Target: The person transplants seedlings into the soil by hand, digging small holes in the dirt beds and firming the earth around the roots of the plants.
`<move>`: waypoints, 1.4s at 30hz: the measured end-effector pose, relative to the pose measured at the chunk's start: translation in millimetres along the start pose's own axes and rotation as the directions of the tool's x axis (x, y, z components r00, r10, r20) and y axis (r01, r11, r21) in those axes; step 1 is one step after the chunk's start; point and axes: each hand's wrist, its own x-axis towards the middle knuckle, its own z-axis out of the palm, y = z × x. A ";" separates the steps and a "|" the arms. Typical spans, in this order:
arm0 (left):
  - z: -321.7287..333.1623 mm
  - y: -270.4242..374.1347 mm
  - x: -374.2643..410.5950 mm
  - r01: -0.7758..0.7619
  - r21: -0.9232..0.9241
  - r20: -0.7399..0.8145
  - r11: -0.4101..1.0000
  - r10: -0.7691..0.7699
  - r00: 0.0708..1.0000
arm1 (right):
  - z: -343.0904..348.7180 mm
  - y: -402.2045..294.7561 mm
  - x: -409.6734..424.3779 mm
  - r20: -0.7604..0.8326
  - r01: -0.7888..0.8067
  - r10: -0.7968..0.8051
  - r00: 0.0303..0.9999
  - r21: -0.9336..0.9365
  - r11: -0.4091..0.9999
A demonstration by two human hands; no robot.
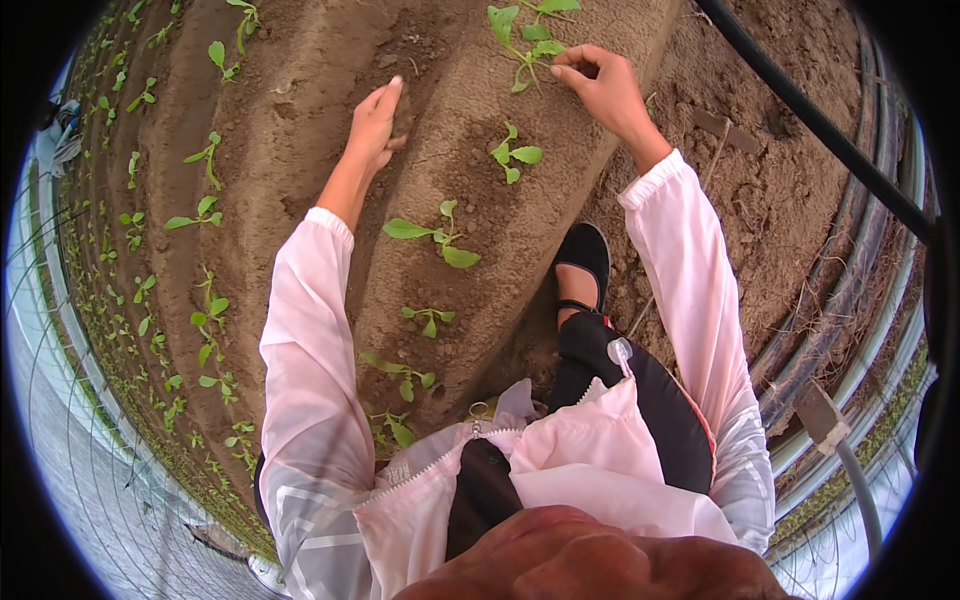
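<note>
My right hand reaches over the raised soil bed, its thumb and index finger pinched at the edge of a leafy green seedling. To the left, my left hand hovers over the furrow, its thumb pointing forward and its fingers half curled. Blur and brown soil behind it obscure whether anything lies in its palm. Between my arms, more seedlings grow in the bed: a small one just below the right hand, a broader one nearer me, and a little one closer still.
Parallel rows of seedlings run along the left. My black shoe stands beside the bed. A dark pole crosses the upper right. Long pipes line the right side, near a grey-handled tool. A flat-headed tool lies on the soil.
</note>
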 end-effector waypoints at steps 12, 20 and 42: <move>125.7 62.5 26.4 -0.281 0.586 0.311 0.760 0.109 0.944 | -18.1 -2.7 -25.6 0.129 0.029 -0.056 0.990 0.206 0.978; 169.2 68.1 59.1 -0.628 0.730 0.648 0.272 0.020 0.762 | -22.3 -2.5 -26.8 0.143 0.072 -0.096 0.985 0.168 0.983; 134.7 82.4 -11.4 -0.264 0.749 0.428 0.608 -0.139 0.893 | -16.6 1.4 -11.9 0.022 0.127 -0.129 0.991 0.085 0.988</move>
